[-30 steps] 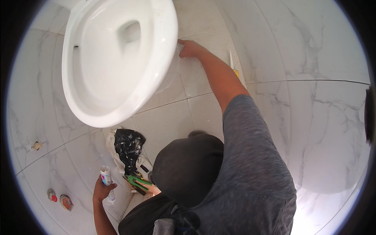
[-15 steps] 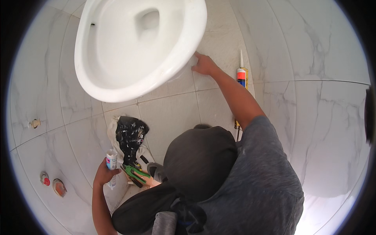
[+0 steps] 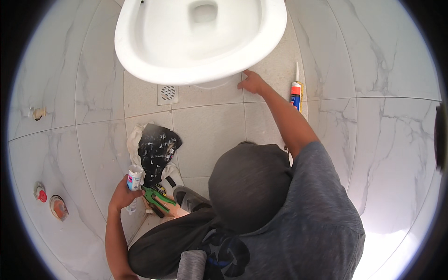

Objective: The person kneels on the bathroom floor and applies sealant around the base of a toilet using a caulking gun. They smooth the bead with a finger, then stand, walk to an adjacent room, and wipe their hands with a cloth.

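Observation:
My left hand (image 3: 122,192) is closed around a white packet (image 3: 135,176) with pink and blue print, held upright near the left wall. My right hand (image 3: 254,84) reaches forward to the base of a white toilet bowl (image 3: 154,72). Its index finger stretches under the rim and the thumb stands apart. Nothing shows in that hand; the rim hides the fingertip, so contact with the base cannot be told. Just right of the packet lies a green-handled tool (image 3: 159,200). Beyond it, a black cloth (image 3: 159,145) smeared with white lies over a pale cloth.
A sealant cartridge (image 3: 296,95) in a yellow frame lies along the right wall (image 3: 373,135). A square floor drain (image 3: 168,94) is set into the tiles left of the toilet's base. My bent knee (image 3: 249,189) covers the near floor. Pipe openings (image 3: 59,208) break the left wall.
The view has shifted, so the toilet sits higher and further right, and the floor drain has come into sight. My left hand still holds the packet; my right hand stays by the toilet's base.

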A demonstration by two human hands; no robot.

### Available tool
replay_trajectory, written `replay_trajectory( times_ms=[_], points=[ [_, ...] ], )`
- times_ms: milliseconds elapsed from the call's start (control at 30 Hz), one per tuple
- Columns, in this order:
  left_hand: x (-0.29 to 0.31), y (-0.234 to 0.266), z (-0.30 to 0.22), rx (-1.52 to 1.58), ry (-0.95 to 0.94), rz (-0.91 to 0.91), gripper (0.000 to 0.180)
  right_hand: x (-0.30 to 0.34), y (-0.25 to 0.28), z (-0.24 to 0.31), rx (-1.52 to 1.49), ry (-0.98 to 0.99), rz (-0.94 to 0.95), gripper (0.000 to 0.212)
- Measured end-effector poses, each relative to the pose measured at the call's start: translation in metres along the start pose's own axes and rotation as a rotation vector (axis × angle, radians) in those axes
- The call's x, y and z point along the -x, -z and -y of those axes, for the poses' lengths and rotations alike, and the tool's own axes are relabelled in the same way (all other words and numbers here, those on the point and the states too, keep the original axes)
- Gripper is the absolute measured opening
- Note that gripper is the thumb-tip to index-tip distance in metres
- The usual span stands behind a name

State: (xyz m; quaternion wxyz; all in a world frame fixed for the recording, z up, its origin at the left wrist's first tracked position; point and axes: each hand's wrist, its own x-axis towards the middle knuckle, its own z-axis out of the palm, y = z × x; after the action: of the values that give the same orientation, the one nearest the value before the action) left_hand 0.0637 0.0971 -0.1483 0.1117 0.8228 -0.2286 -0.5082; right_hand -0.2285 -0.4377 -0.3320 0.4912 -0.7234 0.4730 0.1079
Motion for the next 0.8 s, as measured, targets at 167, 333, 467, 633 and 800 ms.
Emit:
replay_trajectory(
  times_ms=[167,333,467,633,800],
  points=[
    [-0.006,0.001,0.006,-0.039,0.008,0.014,0.067,0.022,-0.035,0.013,-0.108,0.008,-0.04,0.115],
    [-0.007,-0.001,0.007,-0.008,-0.038,0.041,0.067,0.036,-0.053,0.027,-0.261,-0.095,0.066,0.125],
    [-0.01,-0.001,0.01,-0.03,-0.016,0.052,0.067,0.041,-0.066,0.035,-0.31,-0.061,0.046,0.127],
    [-0.015,0.001,0.015,-0.002,-0.049,0.05,0.066,0.043,-0.084,0.041,-0.387,-0.044,-0.022,0.121],
    [-0.016,0.001,0.017,0.034,-0.051,0.043,0.064,0.044,-0.096,0.05,-0.444,-0.084,0.01,0.127]
  ],
)
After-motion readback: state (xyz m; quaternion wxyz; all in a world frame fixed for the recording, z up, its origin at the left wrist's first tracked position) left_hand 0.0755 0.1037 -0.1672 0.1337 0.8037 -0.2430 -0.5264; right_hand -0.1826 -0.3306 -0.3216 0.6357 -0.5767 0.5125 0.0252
